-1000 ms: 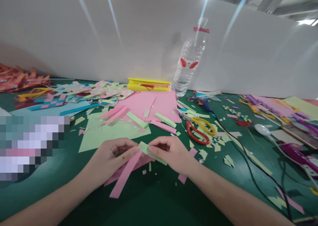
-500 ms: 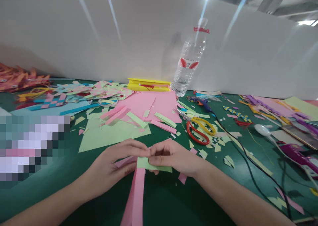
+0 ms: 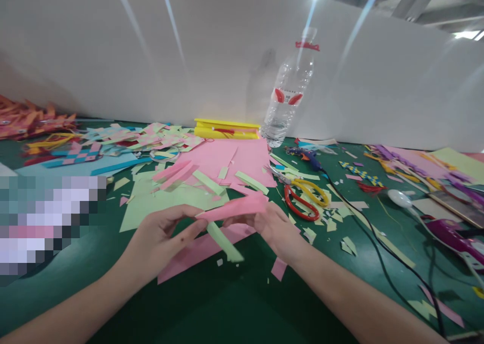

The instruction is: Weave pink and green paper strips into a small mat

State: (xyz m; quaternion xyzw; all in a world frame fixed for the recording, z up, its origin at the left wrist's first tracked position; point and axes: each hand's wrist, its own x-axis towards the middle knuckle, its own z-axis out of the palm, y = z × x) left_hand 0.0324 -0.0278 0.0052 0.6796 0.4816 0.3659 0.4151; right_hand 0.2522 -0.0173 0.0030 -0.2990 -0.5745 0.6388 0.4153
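Center: your left hand (image 3: 162, 235) pinches joined pink strip (image 3: 230, 209) and green strip (image 3: 226, 243); your right hand (image 3: 279, 231), grip indistinct, meets the pink. Worktop (image 3: 227, 308) spans lower center.

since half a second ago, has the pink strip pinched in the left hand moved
Yes: the pink strip hung toward the wearer; now it points right from the left hand, nearer the unmoved scissors.

The raised strip (image 3: 233, 208) is pink, the hanging strip (image 3: 224, 242) green
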